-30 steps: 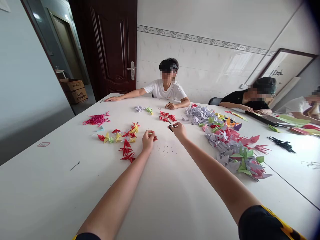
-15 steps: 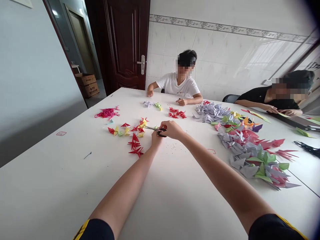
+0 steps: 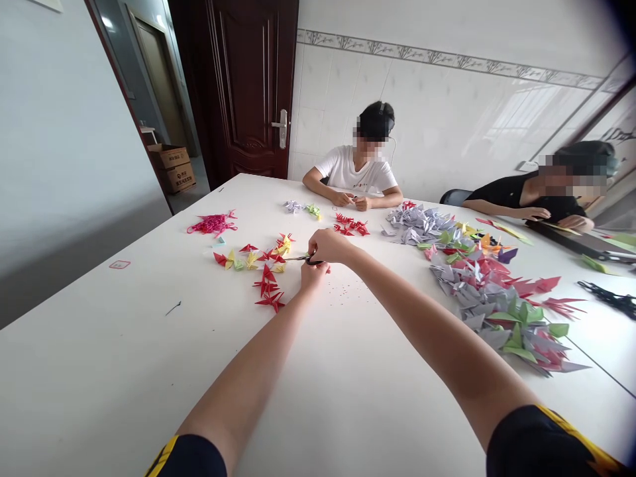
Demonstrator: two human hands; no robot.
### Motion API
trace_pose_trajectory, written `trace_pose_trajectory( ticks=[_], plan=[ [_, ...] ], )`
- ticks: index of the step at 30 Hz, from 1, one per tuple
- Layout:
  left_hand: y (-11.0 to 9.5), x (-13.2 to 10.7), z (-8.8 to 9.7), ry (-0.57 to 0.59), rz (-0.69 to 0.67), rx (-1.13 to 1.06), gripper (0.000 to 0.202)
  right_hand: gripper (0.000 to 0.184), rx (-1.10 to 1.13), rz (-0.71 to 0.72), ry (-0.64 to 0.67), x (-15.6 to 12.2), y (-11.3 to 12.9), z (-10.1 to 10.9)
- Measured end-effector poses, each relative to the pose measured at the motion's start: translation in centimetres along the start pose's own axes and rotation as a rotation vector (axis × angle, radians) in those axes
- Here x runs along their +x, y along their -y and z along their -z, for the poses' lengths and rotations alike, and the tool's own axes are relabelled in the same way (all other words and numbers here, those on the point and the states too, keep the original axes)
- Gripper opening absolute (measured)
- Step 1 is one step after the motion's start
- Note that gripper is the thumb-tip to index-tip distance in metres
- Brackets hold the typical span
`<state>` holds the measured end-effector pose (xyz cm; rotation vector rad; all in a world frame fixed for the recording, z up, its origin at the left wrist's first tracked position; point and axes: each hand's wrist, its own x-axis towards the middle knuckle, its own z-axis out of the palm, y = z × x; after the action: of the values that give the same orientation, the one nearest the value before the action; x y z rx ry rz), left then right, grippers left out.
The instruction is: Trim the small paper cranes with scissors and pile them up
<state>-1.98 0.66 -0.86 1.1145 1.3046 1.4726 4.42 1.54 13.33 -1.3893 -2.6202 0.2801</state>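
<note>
My right hand (image 3: pixel 330 246) is closed around the black handle of a pair of scissors (image 3: pixel 297 258), whose thin blades point left over the table. Just below it, almost touching, my left hand (image 3: pixel 315 273) has its fingers pressed together; anything held in them is hidden. Left of both hands lie small folded paper cranes: red cranes (image 3: pixel 267 287) in a short column and yellow cranes (image 3: pixel 251 259) mixed with red and pale green ones. Tiny specks are scattered on the table right of my left hand.
A big heap of paper cranes (image 3: pixel 477 291) fills the right side of the white table (image 3: pixel 149 371). Farther off lie a pink cord bundle (image 3: pixel 211 224), red cranes (image 3: pixel 352 225) and black cords (image 3: pixel 606 297). Two people sit across, one in a white shirt (image 3: pixel 358 169), one in black.
My right hand and the scissors have shifted slightly left and up. The person in white has brought both hands together on the table.
</note>
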Motion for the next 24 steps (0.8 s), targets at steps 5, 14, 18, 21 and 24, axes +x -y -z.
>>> trace_pose_trajectory(
  ticks=[5, 14, 18, 21, 24],
  plan=[
    [0.0, 0.2, 0.1, 0.017, -0.030, 0.015, 0.014, 0.010, 0.182, -0.015, -0.059, -2.1, -1.2, 1.2],
    [-1.1, -0.7, 0.4, 0.023, -0.073, -0.017, 0.014, 0.028, 0.971, -0.340, -0.323, -12.4, -8.3, -3.2],
    [-1.4, -0.8, 0.3, 0.058, -0.099, -0.073, 0.030, 0.032, 1.108, -0.399, -0.301, -15.5, -9.2, -6.3],
    [-1.5, -0.8, 0.2, 0.118, -0.103, -0.074, 0.040, 0.035, 1.155, -0.421, -0.326, -16.1, -9.2, -7.9],
    [-1.4, -0.7, 0.2, 0.186, -0.109, -0.042, 0.044, 0.036, 1.167, -0.429, -0.325, -16.1, -9.5, -9.0]
  ],
)
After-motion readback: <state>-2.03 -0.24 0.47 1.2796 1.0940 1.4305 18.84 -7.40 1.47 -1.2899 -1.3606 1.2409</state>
